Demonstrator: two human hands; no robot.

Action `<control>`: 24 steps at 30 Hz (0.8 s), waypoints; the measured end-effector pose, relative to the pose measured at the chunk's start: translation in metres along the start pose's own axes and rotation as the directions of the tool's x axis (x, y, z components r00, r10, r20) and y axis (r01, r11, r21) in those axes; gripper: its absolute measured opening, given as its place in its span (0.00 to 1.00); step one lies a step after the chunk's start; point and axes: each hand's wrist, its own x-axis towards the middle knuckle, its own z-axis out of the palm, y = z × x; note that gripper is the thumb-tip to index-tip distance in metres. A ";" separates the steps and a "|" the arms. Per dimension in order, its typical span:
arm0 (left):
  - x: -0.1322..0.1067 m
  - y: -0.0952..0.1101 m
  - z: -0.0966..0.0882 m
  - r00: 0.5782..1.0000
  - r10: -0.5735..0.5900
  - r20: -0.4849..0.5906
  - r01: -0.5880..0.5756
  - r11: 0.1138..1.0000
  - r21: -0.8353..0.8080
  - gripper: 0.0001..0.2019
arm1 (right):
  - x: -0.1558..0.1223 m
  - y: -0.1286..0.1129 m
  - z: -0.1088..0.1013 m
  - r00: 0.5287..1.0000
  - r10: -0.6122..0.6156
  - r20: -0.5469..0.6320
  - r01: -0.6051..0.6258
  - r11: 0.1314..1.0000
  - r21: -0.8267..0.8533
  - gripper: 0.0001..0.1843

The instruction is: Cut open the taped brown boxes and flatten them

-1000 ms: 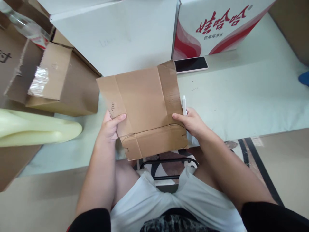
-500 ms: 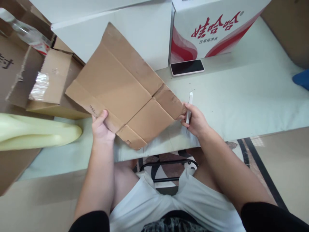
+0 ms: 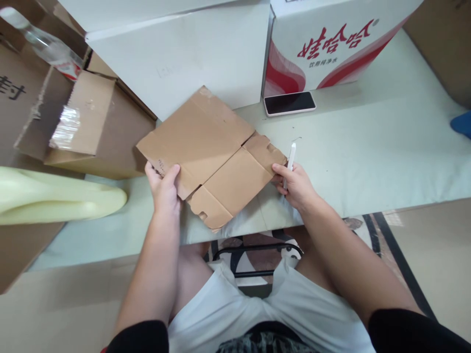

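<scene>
Cardboard (image 3: 217, 157) between left hand (image 3: 164, 184) and right hand (image 3: 294, 184)

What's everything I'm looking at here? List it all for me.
flattened brown cardboard box: 1, brown, tilted above the table's near edge
slim white pen-like tool: 1, white, in right hand
smartphone: 1, dark screen, table, before printed carton
white carton with red print: 1, back right
plain white box: 1, back centre
open brown cardboard box: 1, left, taped flap
clear plastic bottle: 1, top left
pale yellow foam piece: 1, left edge
blue object: 1, right edge, cut off
pale green table: 1
left hand: holds box's left edge
right hand: pinches box's right corner, holds tool
</scene>
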 end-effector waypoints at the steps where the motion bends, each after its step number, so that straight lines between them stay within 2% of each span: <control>1: 0.001 -0.002 -0.001 1.000 0.013 -0.001 -0.013 0.999 0.034 0.31 | 0.001 0.000 0.000 1.000 0.001 -0.010 -0.001 1.000 -0.008 0.22; 3: 0.004 -0.004 -0.003 1.000 0.021 -0.017 -0.018 0.993 0.114 0.33 | 0.003 0.002 0.000 0.999 -0.003 -0.036 0.002 1.000 -0.020 0.20; 8: 0.007 -0.003 -0.004 0.989 -0.061 -0.137 0.096 0.958 0.269 0.48 | 0.009 0.009 -0.002 0.987 -0.054 -0.153 0.049 0.998 -0.038 0.13; 10: 0.007 -0.003 -0.006 0.990 -0.018 -0.138 0.072 0.916 0.396 0.48 | 0.010 0.011 -0.003 0.982 -0.067 -0.176 0.059 0.997 -0.053 0.11; 11: 0.007 -0.003 -0.008 0.992 0.044 -0.118 0.018 0.877 0.480 0.47 | 0.011 0.011 -0.003 0.981 -0.068 -0.181 0.058 0.996 -0.062 0.10; 13: 0.004 -0.002 -0.010 0.977 0.215 0.005 -0.171 0.760 0.627 0.38 | 0.011 0.011 -0.004 0.978 -0.072 -0.196 0.056 0.995 -0.087 0.09; 15: -0.002 0.000 -0.010 0.914 0.323 0.247 -0.402 0.627 0.667 0.29 | 0.012 0.012 -0.004 0.974 -0.082 -0.211 0.056 0.990 -0.127 0.09; 16: -0.006 0.001 -0.008 0.868 0.319 0.382 -0.497 0.578 0.648 0.27 | 0.012 0.012 -0.004 0.973 -0.088 -0.213 0.056 0.987 -0.152 0.08; 18: -0.015 0.001 -0.002 0.768 0.208 0.605 -0.612 0.515 0.600 0.30 | 0.011 0.012 -0.005 0.972 -0.102 -0.209 0.060 0.978 -0.200 0.08; 19: -0.020 0.001 0.001 0.731 0.127 0.670 -0.633 0.491 0.598 0.34 | 0.011 0.012 -0.005 0.972 -0.107 -0.210 0.059 0.974 -0.219 0.08; 20: -0.023 0.001 0.004 0.712 0.051 0.700 -0.640 0.459 0.617 0.37 | 0.012 0.013 -0.005 0.971 -0.110 -0.212 0.058 0.970 -0.235 0.07; 22: -0.027 0.001 0.009 0.703 -0.056 0.709 -0.630 0.412 0.658 0.40 | 0.012 0.013 -0.006 0.969 -0.114 -0.218 0.056 0.965 -0.255 0.08; 24: -0.026 0.002 0.010 0.711 -0.084 0.698 -0.615 0.407 0.675 0.38 | 0.013 0.013 -0.007 0.971 -0.106 -0.213 0.050 0.966 -0.255 0.08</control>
